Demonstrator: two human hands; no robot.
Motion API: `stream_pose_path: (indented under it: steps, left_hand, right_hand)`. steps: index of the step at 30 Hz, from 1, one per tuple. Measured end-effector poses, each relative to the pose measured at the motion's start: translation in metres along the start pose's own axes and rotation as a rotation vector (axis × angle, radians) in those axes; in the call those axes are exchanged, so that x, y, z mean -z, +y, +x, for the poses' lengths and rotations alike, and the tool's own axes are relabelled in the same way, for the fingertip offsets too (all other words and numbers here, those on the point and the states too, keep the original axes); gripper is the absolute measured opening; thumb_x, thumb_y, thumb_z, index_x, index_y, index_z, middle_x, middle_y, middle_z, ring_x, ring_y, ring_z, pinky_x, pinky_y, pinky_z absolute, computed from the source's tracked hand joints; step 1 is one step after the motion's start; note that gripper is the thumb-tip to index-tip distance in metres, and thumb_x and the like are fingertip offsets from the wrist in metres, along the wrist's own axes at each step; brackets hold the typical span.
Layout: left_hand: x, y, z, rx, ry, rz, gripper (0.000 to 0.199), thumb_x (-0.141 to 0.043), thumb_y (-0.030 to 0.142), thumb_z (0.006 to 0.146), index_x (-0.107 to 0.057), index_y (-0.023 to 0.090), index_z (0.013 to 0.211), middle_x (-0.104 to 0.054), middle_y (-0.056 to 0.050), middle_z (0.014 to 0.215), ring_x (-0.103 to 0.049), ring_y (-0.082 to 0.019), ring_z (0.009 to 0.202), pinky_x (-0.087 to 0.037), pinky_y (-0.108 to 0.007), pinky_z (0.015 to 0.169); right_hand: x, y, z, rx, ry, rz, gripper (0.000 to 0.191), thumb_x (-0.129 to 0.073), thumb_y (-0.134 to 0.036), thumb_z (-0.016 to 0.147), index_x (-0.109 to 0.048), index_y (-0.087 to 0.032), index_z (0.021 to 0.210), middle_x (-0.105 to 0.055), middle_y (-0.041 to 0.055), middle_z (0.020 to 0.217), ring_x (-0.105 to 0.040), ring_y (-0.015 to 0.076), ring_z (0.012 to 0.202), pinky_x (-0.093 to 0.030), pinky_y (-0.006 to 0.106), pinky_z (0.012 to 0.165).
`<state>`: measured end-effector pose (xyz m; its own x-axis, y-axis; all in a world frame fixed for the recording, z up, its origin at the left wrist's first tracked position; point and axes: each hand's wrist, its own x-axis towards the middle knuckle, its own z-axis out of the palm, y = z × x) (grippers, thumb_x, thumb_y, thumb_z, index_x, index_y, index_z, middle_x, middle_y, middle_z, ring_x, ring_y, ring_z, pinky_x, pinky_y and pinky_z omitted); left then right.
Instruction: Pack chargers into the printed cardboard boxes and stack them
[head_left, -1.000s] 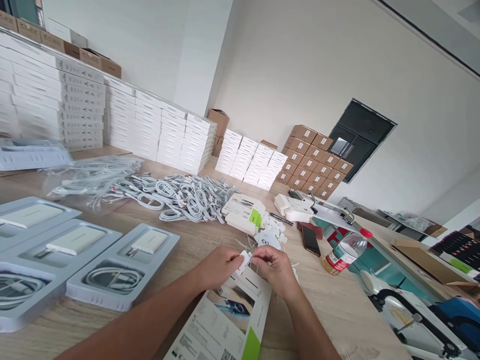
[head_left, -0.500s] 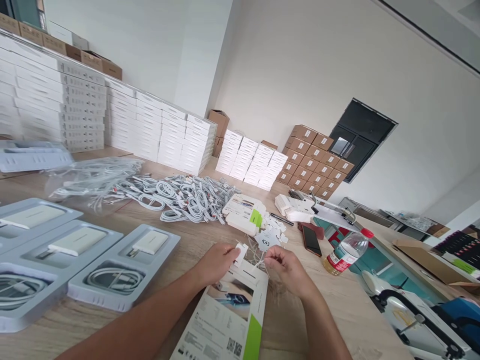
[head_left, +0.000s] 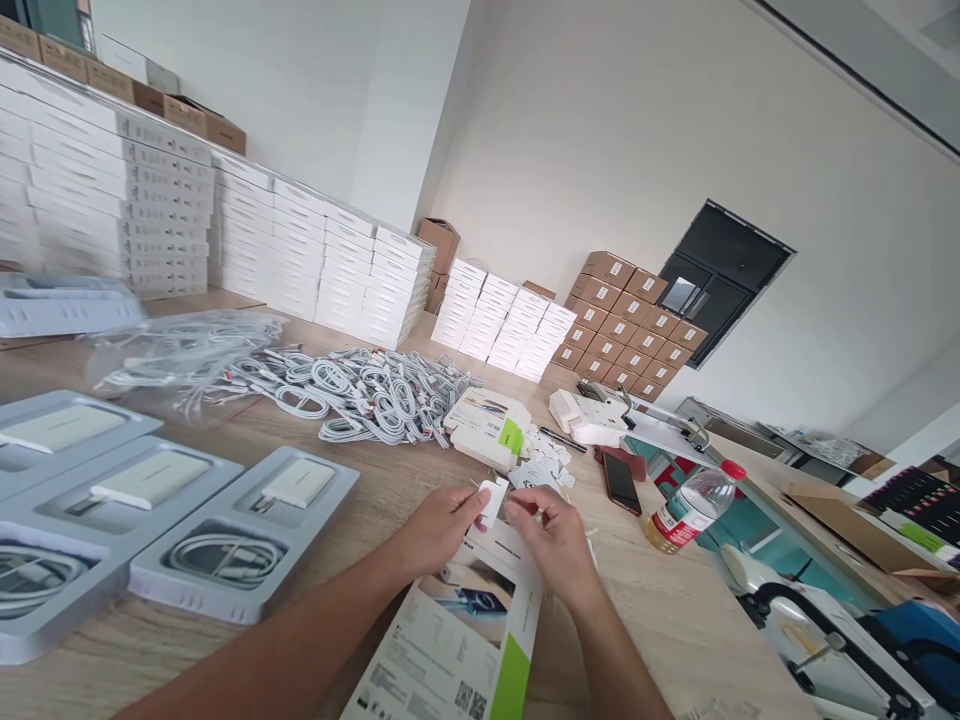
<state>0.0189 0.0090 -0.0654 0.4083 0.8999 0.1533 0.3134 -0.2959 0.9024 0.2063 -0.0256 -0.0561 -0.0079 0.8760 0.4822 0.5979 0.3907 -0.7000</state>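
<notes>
My left hand (head_left: 442,525) is closed, with thumb and fingers pinching a small white card (head_left: 493,503) that stands upright. Close beside the card on its right, my right hand (head_left: 551,535) has its fingers curled in a pinch. What they hold, if anything, is too small to make out. Below both hands lies a flat printed white-and-green box (head_left: 457,630) with a phone picture, its far end partly covered by my hands. Just beyond them is a heap of small white cut pieces (head_left: 546,465), next to more printed boxes (head_left: 484,420).
Trays (head_left: 289,520) with chargers and coiled cables fill the left side. A heap of grey cables (head_left: 382,395) lies behind, before stacked white boxes (head_left: 300,250). To the right are a phone (head_left: 622,484) and a bottle (head_left: 690,505) near the table edge.
My right hand has moved left, in toward the white card. My left hand has shifted slightly right and up with the card still pinched. The printed box has barely moved.
</notes>
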Motion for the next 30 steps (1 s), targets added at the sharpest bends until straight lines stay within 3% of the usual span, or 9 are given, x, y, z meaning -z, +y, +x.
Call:
stream_pose_path:
  steps: [4, 8, 9, 12, 14, 16, 19, 25, 30]
  left_hand:
    - [-0.001, 0.003, -0.001, -0.033, 0.009, -0.010, 0.050, -0.035, 0.052, 0.092, -0.062, 0.019, 0.066, -0.057, 0.001, 0.064, -0.051, -0.017, 0.066, -0.035, -0.028, 0.065]
    - [0.005, 0.006, -0.001, 0.023, -0.034, -0.059, 0.028, -0.059, 0.045, 0.078, -0.066, 0.019, 0.082, -0.057, 0.002, 0.071, -0.050, -0.015, 0.065, -0.036, -0.026, 0.061]
    - [0.007, 0.006, -0.001, 0.073, -0.036, -0.085, 0.030, -0.064, 0.039, 0.072, -0.067, 0.019, 0.094, -0.059, 0.002, 0.076, -0.052, -0.015, 0.065, -0.038, -0.026, 0.060]
    - [0.016, 0.004, 0.001, 0.223, -0.005, -0.157, 0.063, -0.067, 0.026, 0.062, -0.058, 0.019, 0.123, -0.061, 0.000, 0.081, -0.056, -0.018, 0.066, -0.038, -0.026, 0.056]
    - [0.021, 0.003, 0.003, 0.264, 0.025, -0.220, 0.058, -0.065, 0.023, 0.058, -0.062, 0.017, 0.116, -0.061, 0.000, 0.077, -0.057, -0.019, 0.067, -0.038, -0.026, 0.056]
    - [0.024, 0.003, 0.003, 0.302, 0.025, -0.314, 0.039, -0.063, 0.022, 0.056, -0.067, 0.016, 0.095, -0.061, 0.000, 0.071, -0.057, -0.019, 0.065, -0.038, -0.027, 0.056]
    - [0.024, 0.004, 0.002, 0.350, -0.001, -0.418, 0.021, -0.058, 0.024, 0.056, -0.062, 0.018, 0.075, -0.058, 0.002, 0.062, -0.053, -0.016, 0.057, -0.035, -0.026, 0.052]
    - [0.021, 0.007, 0.000, 0.340, -0.042, -0.471, 0.022, -0.058, 0.027, 0.057, -0.060, 0.018, 0.077, -0.059, 0.002, 0.060, -0.053, -0.016, 0.057, -0.036, -0.026, 0.052]
    - [0.021, 0.007, 0.000, 0.256, -0.032, -0.463, 0.022, -0.059, 0.027, 0.062, -0.063, 0.016, 0.080, -0.061, 0.001, 0.065, -0.054, -0.016, 0.060, -0.038, -0.027, 0.055]
  right_hand:
    - [-0.014, -0.014, -0.004, -0.021, 0.034, 0.079, 0.012, -0.065, -0.033, 0.082, -0.070, -0.022, 0.084, -0.070, 0.0035, 0.084, -0.063, 0.0193, 0.080, -0.049, 0.031, 0.076]
    - [-0.006, -0.007, -0.002, -0.099, 0.092, 0.350, 0.020, -0.064, -0.042, 0.083, -0.063, -0.022, 0.084, -0.071, 0.0030, 0.078, -0.065, 0.0189, 0.071, -0.052, 0.031, 0.068]
    - [-0.003, -0.004, -0.001, -0.103, 0.104, 0.389, 0.022, -0.065, -0.044, 0.082, -0.062, -0.022, 0.084, -0.070, 0.0030, 0.077, -0.066, 0.0191, 0.069, -0.053, 0.031, 0.067]
    - [0.003, -0.001, -0.001, -0.072, 0.103, 0.331, 0.021, -0.065, -0.042, 0.082, -0.065, -0.021, 0.085, -0.070, 0.0034, 0.074, -0.066, 0.0194, 0.067, -0.054, 0.030, 0.063]
    - [0.004, -0.002, -0.002, -0.011, 0.067, 0.206, 0.016, -0.062, -0.037, 0.084, -0.068, -0.021, 0.085, -0.069, 0.0030, 0.072, -0.064, 0.0180, 0.065, -0.051, 0.028, 0.058]
    - [0.004, -0.005, -0.005, 0.066, 0.004, 0.065, 0.014, -0.059, -0.029, 0.086, -0.070, -0.022, 0.085, -0.069, 0.0028, 0.073, -0.061, 0.0168, 0.064, -0.047, 0.027, 0.055]
    - [0.003, -0.009, -0.007, 0.167, -0.082, -0.094, 0.016, -0.056, -0.022, 0.087, -0.072, -0.024, 0.088, -0.069, 0.0028, 0.078, -0.062, 0.0169, 0.068, -0.047, 0.027, 0.059]
    - [0.004, -0.014, -0.008, 0.297, -0.114, -0.314, 0.023, -0.053, -0.016, 0.088, -0.073, -0.027, 0.091, -0.068, 0.0033, 0.078, -0.063, 0.0181, 0.070, -0.047, 0.028, 0.064]
    - [0.003, -0.019, -0.009, 0.391, -0.126, -0.467, 0.024, -0.055, -0.012, 0.086, -0.073, -0.028, 0.085, -0.070, 0.0037, 0.080, -0.064, 0.0181, 0.072, -0.045, 0.026, 0.064]
